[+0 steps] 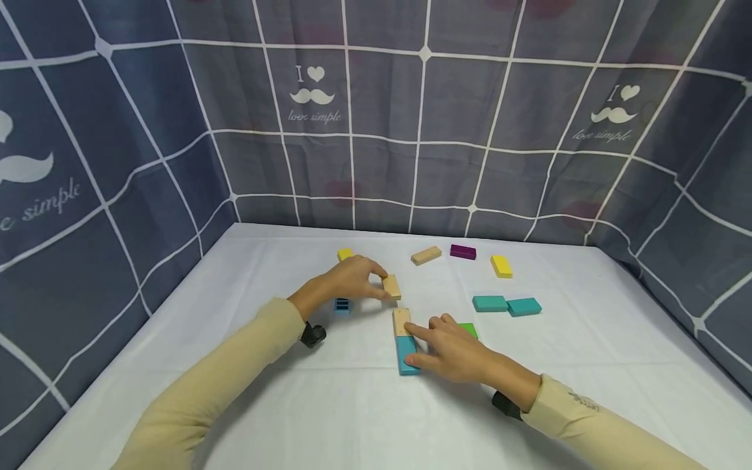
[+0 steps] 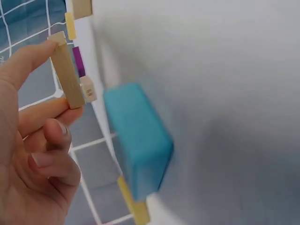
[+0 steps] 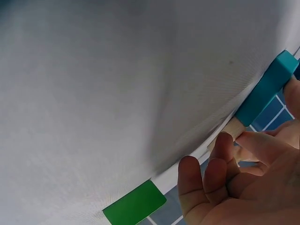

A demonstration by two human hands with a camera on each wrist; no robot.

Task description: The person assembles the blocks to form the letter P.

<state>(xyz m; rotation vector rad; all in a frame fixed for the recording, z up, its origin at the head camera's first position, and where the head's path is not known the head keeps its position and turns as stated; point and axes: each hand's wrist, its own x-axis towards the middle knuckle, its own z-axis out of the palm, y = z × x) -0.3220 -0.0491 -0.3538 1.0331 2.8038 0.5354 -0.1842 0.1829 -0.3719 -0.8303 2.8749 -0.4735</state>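
1. Left hand [image 1: 351, 281] pinched a natural wood block [image 1: 391, 286] between thumb and fingers [image 2: 28, 61], just above the bench [image 1: 329, 405].
2. Right hand [image 1: 455, 349] lay with straight fingers [image 1: 418, 329] on the wood-and-blue block row [image 1: 404, 341]; a green block [image 1: 469, 329] sat just behind.

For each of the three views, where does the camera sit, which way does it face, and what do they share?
Head: worn high, looking forward and down at the table; both sleeved arms show.
Left wrist: looks along the left hand pinching a wooden block.
Right wrist: looks along the right hand touching the blue block.
Shared: head and left wrist both show that wooden block.
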